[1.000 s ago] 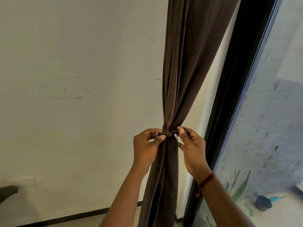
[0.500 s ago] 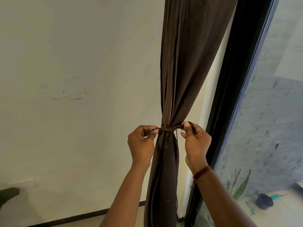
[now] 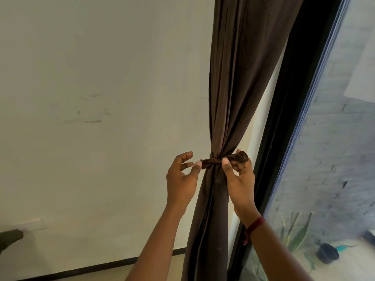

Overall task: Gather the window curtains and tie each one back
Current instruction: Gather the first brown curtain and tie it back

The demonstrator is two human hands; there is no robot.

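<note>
Brown fabric, gathered: the curtain (image 3: 239,78) hangs bunched into one narrow column btw the pale wall (image 3: 101,57) and the black window frame (image 3: 284,118), cinched by a matching brown tie (image 3: 213,160). Knot looks formed & snug, w/ a short stub sticking out one side and a longer tail on the frame side.

Hands: the left hand (image 3: 180,179) has fingers spread and relaxed, gripping nothing. Its thumb tip sits at the stub's end, can't tell if touching. The right hand (image 3: 241,179) has fingers curled round the longer tail, thumb pressed vs the knot. There's a red thread (image 3: 255,225) on that wrist.

Progress, my read: this curtain is gathered and tied, prob only a last tug or tidy of the tail left before letting go. Task says "each one", so at least one more curtain likely remains. No 2nd curtain in view tho, so can't say if it's done.

Outside the glass: a leafy plant (image 3: 298,234) and a dark pot (image 3: 327,253) on the ground.
</note>
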